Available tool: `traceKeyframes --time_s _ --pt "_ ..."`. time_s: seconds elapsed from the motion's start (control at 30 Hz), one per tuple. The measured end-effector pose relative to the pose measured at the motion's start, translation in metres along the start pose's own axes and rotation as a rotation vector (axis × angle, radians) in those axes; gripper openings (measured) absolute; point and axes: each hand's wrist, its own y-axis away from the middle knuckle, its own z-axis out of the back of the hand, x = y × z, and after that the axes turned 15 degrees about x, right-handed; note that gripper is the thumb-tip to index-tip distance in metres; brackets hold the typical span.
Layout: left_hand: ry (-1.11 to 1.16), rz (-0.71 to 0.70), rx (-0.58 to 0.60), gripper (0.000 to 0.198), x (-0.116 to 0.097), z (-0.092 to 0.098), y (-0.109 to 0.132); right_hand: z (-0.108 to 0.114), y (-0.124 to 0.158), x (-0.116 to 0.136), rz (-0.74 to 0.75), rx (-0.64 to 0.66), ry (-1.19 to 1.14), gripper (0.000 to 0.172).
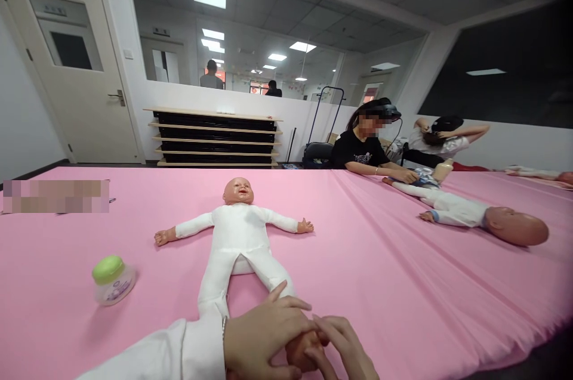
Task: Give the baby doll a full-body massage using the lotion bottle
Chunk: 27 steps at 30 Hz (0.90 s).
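A baby doll (pixel 239 231) in a white suit lies on its back on the pink table cover (pixel 380 272), arms spread, head pointing away from me. My left hand (pixel 264 338), in a white sleeve, is wrapped around the doll's foot (pixel 301 349) at the near edge. Fingers of my right hand (pixel 342 347) close on the same foot from the right. The doll's other leg lies straight beside my left wrist.
A small jar with a green lid (pixel 113 279) lies tilted on the cover to the left. Across the table a person in black handles a second doll (pixel 470 213); another person sits behind. Stacked shelves (pixel 217 136) stand by the wall.
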Motion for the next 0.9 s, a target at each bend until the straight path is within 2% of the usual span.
traceKeyframes --time_s 0.07,0.17,0.23,0.37,0.43,0.57,0.67,0.77,0.9 --pt "0.032 0.004 -0.079 0.053 0.003 -0.005 -0.002 -0.004 -0.003 0.0 -0.066 -0.088 0.019 0.037" --pt "0.104 -0.002 -0.182 0.053 0.006 -0.01 -0.002 -0.026 -0.005 0.0 -0.232 -0.312 0.011 0.027" --pt "0.163 0.0 -0.251 0.042 0.007 -0.013 -0.002 -0.044 -0.006 0.003 -0.3 -0.382 -0.103 0.033" --pt "0.311 0.03 -0.454 0.022 0.009 -0.019 -0.003 -0.075 -0.012 0.015 -0.296 -0.316 -0.515 0.051" --pt "0.426 0.076 -0.516 0.018 0.009 -0.02 -0.004 -0.084 -0.013 0.021 -0.289 -0.286 -0.593 0.052" --pt "0.676 0.194 -0.54 0.013 0.005 -0.018 -0.007 -0.097 -0.01 0.022 -0.386 -0.319 -0.47 0.05" --pt "0.666 0.182 -0.549 0.018 0.005 -0.015 -0.007 -0.104 -0.007 0.017 -0.397 -0.37 -0.414 0.052" --pt "0.58 0.089 -0.526 0.03 0.006 -0.014 -0.003 -0.099 -0.01 0.014 -0.425 -0.396 -0.525 0.049" --pt "0.47 0.014 -0.435 0.035 0.004 -0.013 0.003 -0.076 -0.024 0.019 -0.567 -0.438 -0.835 0.036"
